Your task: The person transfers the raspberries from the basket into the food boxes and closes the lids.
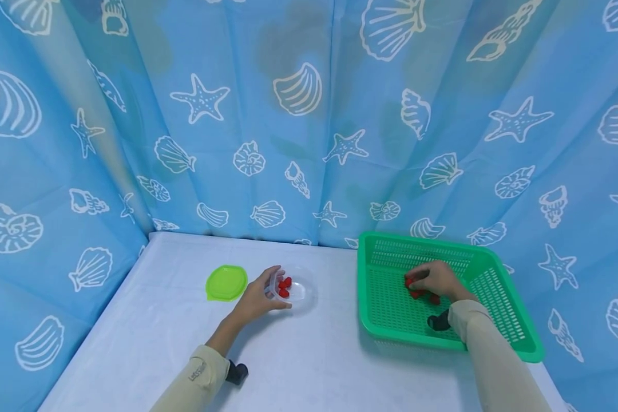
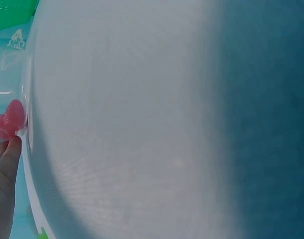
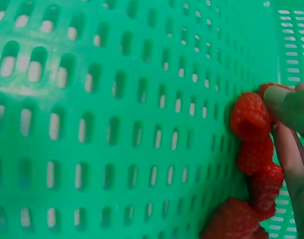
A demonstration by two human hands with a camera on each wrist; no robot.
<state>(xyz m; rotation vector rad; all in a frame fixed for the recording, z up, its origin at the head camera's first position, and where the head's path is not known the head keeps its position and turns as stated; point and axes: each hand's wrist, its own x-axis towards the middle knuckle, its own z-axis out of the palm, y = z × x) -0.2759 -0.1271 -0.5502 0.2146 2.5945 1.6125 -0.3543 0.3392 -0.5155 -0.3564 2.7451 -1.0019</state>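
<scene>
My left hand [image 1: 256,298] grips a small clear plastic tub [image 1: 302,293] by its left side, thumb at the near edge. Inside it lie several red raspberries [image 1: 284,293], also visible through the clear wall in the left wrist view. On the right, my right hand [image 1: 438,280] reaches down into a green plastic basket [image 1: 373,329]. Its thumb and fingers pinch a raspberry [image 3: 267,88], partly hidden behind the thumb. Several more raspberries [image 3: 263,186] lie in a row beside the fingers on the basket's slotted bottom.
A lime-green lid [image 1: 226,282] lies on the white-covered table [image 1: 134,343], left of the tub. Blue curtains [image 1: 247,126] with a shell print hang behind the table and at both sides. The basket's raised rim surrounds my right hand.
</scene>
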